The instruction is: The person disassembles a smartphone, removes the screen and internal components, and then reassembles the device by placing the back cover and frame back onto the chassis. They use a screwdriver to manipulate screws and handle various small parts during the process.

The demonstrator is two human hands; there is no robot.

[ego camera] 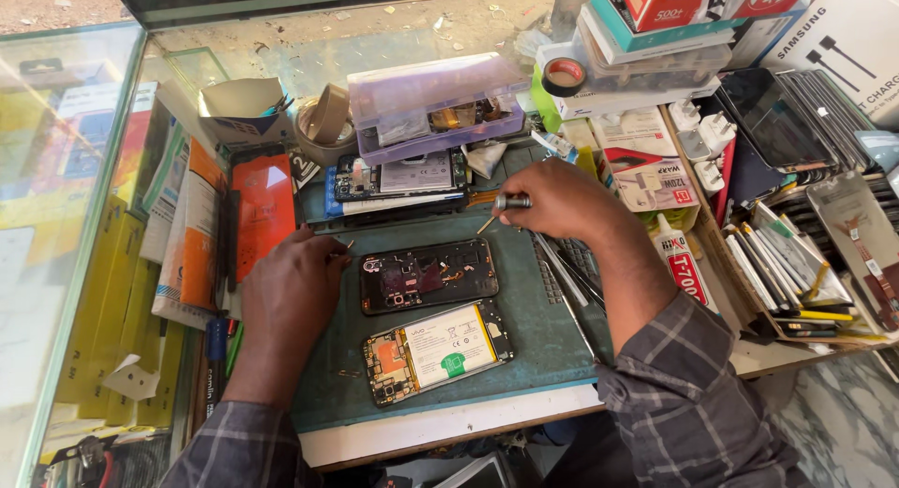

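On the green mat (524, 329), the right hand (557, 199) has its grip clamped on a screwdriver (501, 207). The left hand (295, 291) rests curled beside the black phone back (428, 274), grip state unclear; an opened phone (438, 349) lies just below.

Two hands: left hand (292, 296) at nine o'clock, right hand (560, 199) at one o'clock. One screwdriver (506, 205). Two opened phones on one green mat (543, 333): back cover (428, 275) at centre, phone body (437, 350) at six o'clock. One lilac plastic box (433, 107) at twelve o'clock. One glue tube (678, 260) at three o'clock.
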